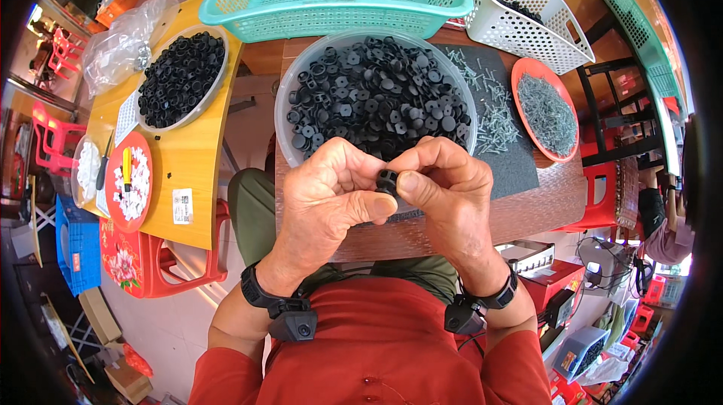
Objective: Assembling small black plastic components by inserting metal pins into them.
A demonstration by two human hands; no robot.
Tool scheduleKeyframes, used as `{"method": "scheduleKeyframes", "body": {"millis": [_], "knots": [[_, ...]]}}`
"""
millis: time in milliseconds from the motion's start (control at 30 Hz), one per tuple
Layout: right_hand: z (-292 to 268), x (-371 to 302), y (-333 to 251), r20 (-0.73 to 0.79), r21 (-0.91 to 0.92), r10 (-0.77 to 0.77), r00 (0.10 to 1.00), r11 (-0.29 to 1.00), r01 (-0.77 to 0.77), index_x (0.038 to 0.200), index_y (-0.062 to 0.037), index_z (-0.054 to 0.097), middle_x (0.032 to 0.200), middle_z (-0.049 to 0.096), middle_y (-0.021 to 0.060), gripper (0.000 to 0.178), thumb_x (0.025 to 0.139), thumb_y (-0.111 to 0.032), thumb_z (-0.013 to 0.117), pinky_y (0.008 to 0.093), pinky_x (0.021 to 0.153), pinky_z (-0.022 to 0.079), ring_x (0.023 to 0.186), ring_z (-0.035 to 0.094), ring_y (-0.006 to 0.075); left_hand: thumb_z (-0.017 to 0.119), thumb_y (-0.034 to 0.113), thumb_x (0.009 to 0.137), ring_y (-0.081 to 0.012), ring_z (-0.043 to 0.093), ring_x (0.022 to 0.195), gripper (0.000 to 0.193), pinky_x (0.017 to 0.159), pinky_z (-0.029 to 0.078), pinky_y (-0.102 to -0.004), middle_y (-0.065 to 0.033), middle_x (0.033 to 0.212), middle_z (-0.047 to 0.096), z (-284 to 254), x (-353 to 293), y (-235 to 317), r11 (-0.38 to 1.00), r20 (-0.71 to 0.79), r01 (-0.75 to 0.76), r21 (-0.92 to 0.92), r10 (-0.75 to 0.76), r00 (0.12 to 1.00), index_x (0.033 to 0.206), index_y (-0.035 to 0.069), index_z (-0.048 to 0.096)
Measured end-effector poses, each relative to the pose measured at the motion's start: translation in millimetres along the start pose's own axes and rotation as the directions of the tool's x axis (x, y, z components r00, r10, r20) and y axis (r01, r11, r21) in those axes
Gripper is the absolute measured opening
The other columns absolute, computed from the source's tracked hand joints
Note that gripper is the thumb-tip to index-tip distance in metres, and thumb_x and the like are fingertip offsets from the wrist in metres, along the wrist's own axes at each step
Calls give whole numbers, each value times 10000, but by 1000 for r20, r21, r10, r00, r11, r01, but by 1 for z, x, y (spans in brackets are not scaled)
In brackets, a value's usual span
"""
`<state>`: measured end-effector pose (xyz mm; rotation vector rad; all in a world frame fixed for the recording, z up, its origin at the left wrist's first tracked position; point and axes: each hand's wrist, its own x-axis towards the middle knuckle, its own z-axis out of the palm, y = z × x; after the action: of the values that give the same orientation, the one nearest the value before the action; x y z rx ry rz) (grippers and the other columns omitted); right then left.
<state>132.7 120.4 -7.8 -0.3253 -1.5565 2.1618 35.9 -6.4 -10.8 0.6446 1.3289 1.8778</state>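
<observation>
A small round black plastic part (387,181) is pinched between my two hands, just in front of the large clear tub's near rim. My left hand (331,190) grips its left side with thumb and fingers. From the right, my right hand (446,190) holds it between thumb and forefinger. Behind them stands the clear tub (282,115), heaped with black plastic caps (376,92). To its right, loose screws (493,115) lie scattered on a dark mat (516,175). An orange-red plate (520,77) beyond them is piled with more screws (548,113).
At the back stand a turquoise basket (339,28) and a white perforated basket (520,32). The yellow table (197,171) at left bears a bowl of black rings (182,81), a red plate of white pieces (141,213) and a yellow-handled screwdriver (126,168). A red stool (599,194) stands right.
</observation>
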Motion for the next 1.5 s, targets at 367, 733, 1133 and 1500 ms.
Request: {"method": "scheduleKeyframes", "body": {"millis": [367,733,1133,1500], "knots": [[0,1,4,13,-6,-13,1000,1000,13,894,6,623,821,632,27,90,826,63,606,219,691,470,752,564,67,763,-17,678,-166,645,625,307,513,542,-247,-125,780,638,2,2,-3,994,-81,-26,-106,17,997,909,-42,563],[-1,3,5,27,25,2,1000,1000,-2,890,8,617,826,631,32,94,831,76,591,224,687,482,750,569,75,740,-3,728,-120,612,628,242,559,514,-231,-100,773,634,-3,3,-4,997,-36,-19,-73,16,999,895,-31,567],[2,-2,5,-33,22,20,999,1000,-19,894,-3,619,820,622,14,94,833,66,601,198,675,460,744,551,52,764,152,751,-69,587,687,272,603,489,-219,-34,765,629,0,1,-7,948,-40,-214,237,230,972,869,3,570],[-2,-3,-12,-17,-161,36,999,986,-38,953,8,600,861,615,22,91,867,-19,599,211,681,455,778,543,55,787,156,701,-134,575,557,279,513,448,-253,-63,649,594,4,17,1,722,56,-336,605,382,922,784,21,558]]}}
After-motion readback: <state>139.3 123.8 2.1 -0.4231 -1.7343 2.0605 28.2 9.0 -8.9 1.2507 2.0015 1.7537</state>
